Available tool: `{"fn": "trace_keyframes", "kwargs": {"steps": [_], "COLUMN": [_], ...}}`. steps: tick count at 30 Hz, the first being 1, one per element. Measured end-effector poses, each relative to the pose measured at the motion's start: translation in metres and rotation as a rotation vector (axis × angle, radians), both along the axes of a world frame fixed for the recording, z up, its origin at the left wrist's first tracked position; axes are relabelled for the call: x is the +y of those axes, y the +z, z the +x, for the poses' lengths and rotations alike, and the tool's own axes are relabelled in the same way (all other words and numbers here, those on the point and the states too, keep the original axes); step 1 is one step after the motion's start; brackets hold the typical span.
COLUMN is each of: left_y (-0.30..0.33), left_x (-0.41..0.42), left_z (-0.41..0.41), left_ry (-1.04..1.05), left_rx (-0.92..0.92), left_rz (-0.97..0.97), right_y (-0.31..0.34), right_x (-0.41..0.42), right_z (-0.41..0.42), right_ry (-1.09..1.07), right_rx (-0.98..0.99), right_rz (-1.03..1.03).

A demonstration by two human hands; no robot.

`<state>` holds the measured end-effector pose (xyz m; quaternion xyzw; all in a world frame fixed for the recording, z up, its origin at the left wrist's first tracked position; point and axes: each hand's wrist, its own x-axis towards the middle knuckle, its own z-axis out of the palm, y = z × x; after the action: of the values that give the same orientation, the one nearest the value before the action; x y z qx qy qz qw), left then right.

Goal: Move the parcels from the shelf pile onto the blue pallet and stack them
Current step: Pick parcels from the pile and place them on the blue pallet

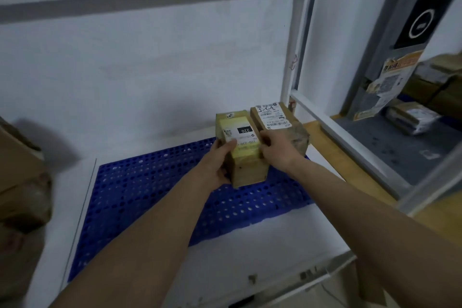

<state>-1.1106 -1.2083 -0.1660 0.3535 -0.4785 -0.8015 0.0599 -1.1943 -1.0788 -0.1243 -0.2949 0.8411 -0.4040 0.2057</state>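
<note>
Both hands, left (220, 157) & right (277, 149), clamp yellow-taped parcel (243, 147) sides, squaring it beside 2nd parcel (280, 120) on blue pallet (150, 195).

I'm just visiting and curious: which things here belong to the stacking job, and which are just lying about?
Job: held parcel, left hand, right hand, second parcel, blue pallet.
Lying about: brown boxes, wrapped packages.
</note>
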Motion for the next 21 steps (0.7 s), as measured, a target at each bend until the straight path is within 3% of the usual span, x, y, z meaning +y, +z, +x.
{"fn": "trace_keyframes", "kwargs": {"steps": [13,18,21], "left_y": [-0.018,-0.017,-0.011], "left_x": [-0.025,-0.027,-0.024], "left_z": [-0.044,-0.051,-0.049], "left_ry": [0.061,0.023,-0.025], "left_rx": [0.038,-0.013,-0.053], "left_rz": [0.038,-0.045,-0.234], "right_y": [-0.016,-0.024,-0.023], "right_x": [-0.03,-0.037,-0.035], "right_z": [-0.036,-0.042,-0.047], "right_ry": [0.072,0.067,0.065], "right_rx": [0.192,0.277,0.368], "right_rz": [0.061,0.113,0.12]}}
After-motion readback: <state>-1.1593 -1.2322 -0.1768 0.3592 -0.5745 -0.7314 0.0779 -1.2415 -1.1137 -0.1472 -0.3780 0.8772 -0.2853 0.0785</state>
